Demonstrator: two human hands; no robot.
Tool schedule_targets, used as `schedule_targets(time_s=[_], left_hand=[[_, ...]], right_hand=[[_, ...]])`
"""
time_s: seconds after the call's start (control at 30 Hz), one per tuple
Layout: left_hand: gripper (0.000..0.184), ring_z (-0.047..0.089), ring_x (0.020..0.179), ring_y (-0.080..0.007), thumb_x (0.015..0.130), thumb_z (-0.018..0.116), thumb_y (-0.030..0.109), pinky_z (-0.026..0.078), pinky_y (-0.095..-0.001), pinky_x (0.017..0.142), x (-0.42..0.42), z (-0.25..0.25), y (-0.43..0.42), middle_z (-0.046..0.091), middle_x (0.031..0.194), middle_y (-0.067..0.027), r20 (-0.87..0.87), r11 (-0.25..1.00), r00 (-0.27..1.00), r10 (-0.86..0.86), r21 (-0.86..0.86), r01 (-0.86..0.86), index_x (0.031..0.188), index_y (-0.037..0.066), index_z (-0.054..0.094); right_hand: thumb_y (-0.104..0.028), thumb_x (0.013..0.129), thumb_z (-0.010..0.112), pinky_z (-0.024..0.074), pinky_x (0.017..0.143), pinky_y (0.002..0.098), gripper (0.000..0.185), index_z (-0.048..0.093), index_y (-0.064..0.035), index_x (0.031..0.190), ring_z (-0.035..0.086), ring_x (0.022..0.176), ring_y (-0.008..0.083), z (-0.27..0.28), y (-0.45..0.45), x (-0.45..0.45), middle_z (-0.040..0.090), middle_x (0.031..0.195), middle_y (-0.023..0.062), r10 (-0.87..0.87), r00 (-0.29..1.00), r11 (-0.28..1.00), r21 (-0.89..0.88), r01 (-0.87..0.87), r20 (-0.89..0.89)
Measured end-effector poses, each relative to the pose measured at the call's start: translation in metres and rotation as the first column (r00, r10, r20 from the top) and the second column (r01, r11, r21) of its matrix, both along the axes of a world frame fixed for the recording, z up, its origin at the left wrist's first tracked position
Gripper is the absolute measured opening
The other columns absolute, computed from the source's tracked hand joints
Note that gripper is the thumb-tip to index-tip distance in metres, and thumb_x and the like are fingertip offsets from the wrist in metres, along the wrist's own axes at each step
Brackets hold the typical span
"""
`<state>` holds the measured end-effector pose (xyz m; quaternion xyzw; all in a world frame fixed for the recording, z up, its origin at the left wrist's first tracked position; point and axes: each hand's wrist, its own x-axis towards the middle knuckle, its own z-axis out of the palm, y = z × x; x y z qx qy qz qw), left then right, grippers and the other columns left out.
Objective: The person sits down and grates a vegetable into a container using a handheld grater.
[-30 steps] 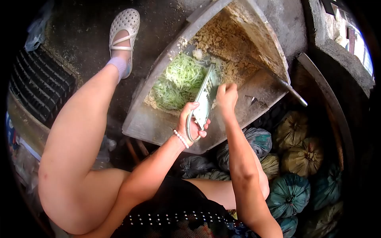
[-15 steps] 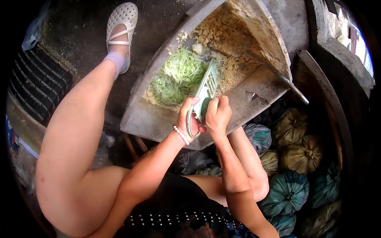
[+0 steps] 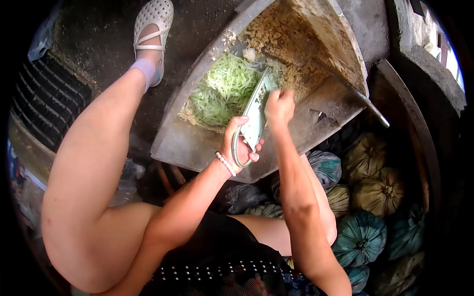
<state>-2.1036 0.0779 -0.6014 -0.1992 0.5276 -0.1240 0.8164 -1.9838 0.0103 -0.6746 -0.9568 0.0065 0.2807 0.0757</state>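
My left hand, with a beaded bracelet at the wrist, is wrapped round the looped handle of a flat metal grater. The grater tilts up and away over a metal trough. Against its right face, near the upper half, my right hand is closed; the piece of green vegetable in it is almost wholly hidden by the fingers. Left of the grater, pale green vegetable shreds lie heaped in the trough. Crumbly brown meal covers much of the trough's far side.
A metal rod sticks out over the trough's right side. Several tied plastic bags are piled at the lower right. A black ribbed mat lies at the left, near my shoe. A concrete ledge borders the right.
My right hand has moved up along the grater, from near its handle to its upper half. My left hand keeps its hold on the handle. The view has shifted slightly.
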Motion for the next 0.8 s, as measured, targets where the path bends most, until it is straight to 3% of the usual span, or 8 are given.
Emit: schedule_targets(time_s=[0.13,0.3,0.5,0.57,0.63,0.67,0.7,0.8], left_hand=[[0.045,0.055,0.064,-0.0209,0.078,0.055,0.053,0.036,-0.0293,0.045,0.000,-0.004,-0.001,0.060,0.078,-0.0087,0.032,0.998,0.997,-0.065,0.016,0.064,0.101,0.015,0.059],[0.047,0.051,0.061,-0.0163,0.074,0.060,0.054,0.035,-0.0260,0.043,0.003,0.000,0.002,0.055,0.077,-0.0063,0.016,0.998,1.000,-0.021,0.057,0.020,0.098,0.014,0.057],[0.052,0.055,0.065,-0.0220,0.076,0.057,0.054,0.037,-0.0290,0.046,0.006,0.000,-0.002,0.059,0.080,-0.0094,0.049,0.999,0.998,-0.049,0.019,0.048,0.105,0.011,0.057],[0.055,0.056,0.065,-0.0220,0.075,0.057,0.055,0.037,-0.0293,0.046,0.002,-0.005,0.001,0.059,0.080,-0.0101,0.075,0.999,0.997,-0.005,0.032,0.003,0.106,0.011,0.057],[0.055,0.056,0.065,-0.0221,0.075,0.057,0.056,0.038,-0.0299,0.046,0.002,-0.004,-0.002,0.060,0.080,-0.0102,0.095,1.000,0.995,-0.002,0.016,0.001,0.106,0.010,0.057],[0.055,0.056,0.065,-0.0222,0.075,0.057,0.056,0.038,-0.0299,0.046,0.002,-0.003,-0.001,0.060,0.081,-0.0103,0.096,1.000,0.995,0.006,0.013,-0.008,0.106,0.010,0.057],[0.055,0.057,0.065,-0.0223,0.075,0.057,0.056,0.037,-0.0299,0.046,0.003,-0.002,-0.001,0.060,0.081,-0.0104,0.094,1.000,0.995,0.019,0.012,-0.020,0.106,0.010,0.057],[0.053,0.055,0.062,-0.0194,0.074,0.059,0.056,0.037,-0.0283,0.045,0.004,0.001,0.001,0.059,0.076,-0.0088,0.094,0.999,0.995,0.014,0.036,-0.017,0.102,0.011,0.058]], right_hand=[[-0.027,0.088,0.048,0.0464,0.074,0.0519,0.028,0.052,0.0001,0.092,0.061,0.079,0.0476,-0.014,0.001,0.024,0.063,0.079,0.0289,-0.010,0.997,0.998,-0.053,0.014,0.072],[-0.024,0.088,0.049,0.0468,0.070,0.0518,0.023,0.052,-0.0013,0.089,0.061,0.074,0.0461,0.057,-0.005,-0.037,0.063,0.075,0.0266,0.048,0.999,0.993,0.111,-0.046,-0.015],[-0.031,0.086,0.048,0.0469,0.075,0.0517,0.033,0.057,0.0013,0.090,0.062,0.081,0.0467,-0.026,-0.006,0.028,0.064,0.082,0.0284,-0.094,0.989,0.994,-0.038,0.099,0.113],[-0.033,0.085,0.056,0.0480,0.067,0.0481,0.037,0.059,0.0032,0.087,0.062,0.069,0.0412,-0.030,-0.020,0.032,0.065,0.076,0.0232,-0.117,0.977,0.993,0.053,0.110,0.180],[-0.034,0.083,0.066,0.0459,0.054,0.0385,0.039,0.060,0.0039,0.085,0.057,0.057,0.0263,-0.015,-0.037,0.024,0.063,0.071,0.0124,-0.357,0.926,0.843,0.385,0.375,-0.121],[-0.034,0.079,0.077,0.0373,0.046,0.0268,0.041,0.060,0.0021,0.086,0.048,0.054,0.0124,0.012,-0.028,0.023,0.058,0.069,0.0031,-0.546,0.731,0.601,0.416,0.682,-0.409],[-0.034,0.079,0.077,0.0373,0.046,0.0268,0.041,0.060,0.0021,0.086,0.048,0.054,0.0124,0.020,-0.030,0.015,0.058,0.069,0.0031,-0.544,0.734,0.602,0.420,0.679,-0.406],[-0.035,0.074,0.082,0.0293,0.042,0.0227,0.039,0.061,-0.0034,0.086,0.045,0.052,0.0076,0.026,-0.036,0.000,0.057,0.069,0.0006,-0.643,0.470,0.245,0.419,0.874,-0.605]])
